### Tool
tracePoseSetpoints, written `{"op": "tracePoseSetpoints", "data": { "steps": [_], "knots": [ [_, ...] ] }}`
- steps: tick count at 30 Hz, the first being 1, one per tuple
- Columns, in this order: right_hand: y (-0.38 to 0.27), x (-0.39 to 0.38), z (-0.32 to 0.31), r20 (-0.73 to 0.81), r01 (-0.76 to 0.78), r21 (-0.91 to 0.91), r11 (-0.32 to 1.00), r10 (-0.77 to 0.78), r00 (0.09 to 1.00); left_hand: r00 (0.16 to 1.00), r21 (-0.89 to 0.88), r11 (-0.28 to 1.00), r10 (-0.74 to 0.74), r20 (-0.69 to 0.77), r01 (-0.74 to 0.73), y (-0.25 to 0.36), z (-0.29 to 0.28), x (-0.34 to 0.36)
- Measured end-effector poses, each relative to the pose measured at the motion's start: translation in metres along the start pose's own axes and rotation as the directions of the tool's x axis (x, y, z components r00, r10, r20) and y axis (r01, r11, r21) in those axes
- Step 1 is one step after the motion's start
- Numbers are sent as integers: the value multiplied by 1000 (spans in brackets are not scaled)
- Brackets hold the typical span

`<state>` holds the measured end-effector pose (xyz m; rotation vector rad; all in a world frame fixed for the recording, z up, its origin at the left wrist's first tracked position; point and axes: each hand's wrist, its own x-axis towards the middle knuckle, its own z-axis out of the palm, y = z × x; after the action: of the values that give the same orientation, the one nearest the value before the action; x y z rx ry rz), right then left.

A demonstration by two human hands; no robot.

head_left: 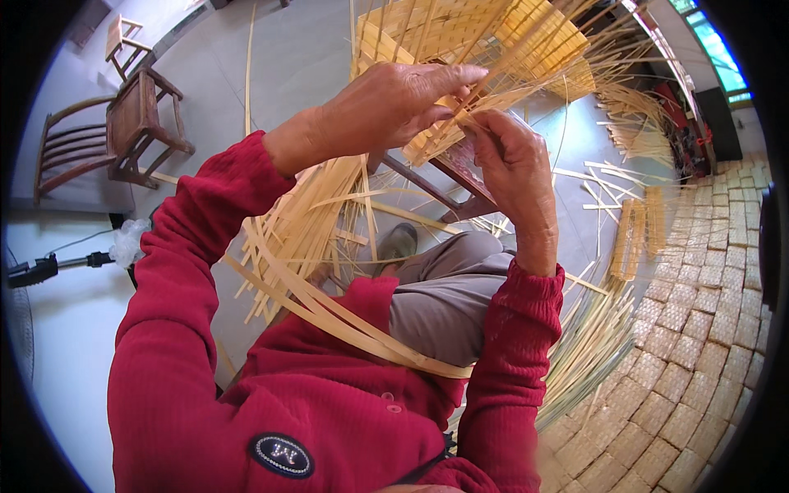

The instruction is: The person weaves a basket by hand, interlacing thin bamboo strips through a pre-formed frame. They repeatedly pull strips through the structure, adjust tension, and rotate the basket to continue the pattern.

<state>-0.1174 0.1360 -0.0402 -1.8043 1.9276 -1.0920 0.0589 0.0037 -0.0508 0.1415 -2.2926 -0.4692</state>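
A partly woven basket [546, 37] of pale yellow bamboo strips lies in front of me, with long loose strip ends sticking out toward the upper right. My left hand [390, 103] is closed on upright bamboo strips at the near edge of the weave, its fingers reaching to the right. Just right of it, my right hand [519, 156] pinches a thin bamboo strip between thumb and forefinger. The two hands' fingertips nearly meet. Under the basket's near edge, part of a dark wooden stool [423, 182] shows.
Loose flat strips [308, 214] lie left of my legs, and several long ones [353, 330] curve across my lap. Greenish strips [588, 349] spread at my right, beside rows of stacked woven pieces [682, 353]. A wooden chair [136, 123] stands far left.
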Motion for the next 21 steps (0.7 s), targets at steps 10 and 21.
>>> {"op": "tracePoseSetpoints", "data": {
  "steps": [10,21],
  "knots": [
    [13,3,1,-129,245,-186,951,-271,954,916,-90,987,160,367,-137,-22,-19,35],
    [32,35,-3,-17,387,-180,904,-396,918,888,-285,951,232,397,-121,-39,-22,30]
  ]
}}
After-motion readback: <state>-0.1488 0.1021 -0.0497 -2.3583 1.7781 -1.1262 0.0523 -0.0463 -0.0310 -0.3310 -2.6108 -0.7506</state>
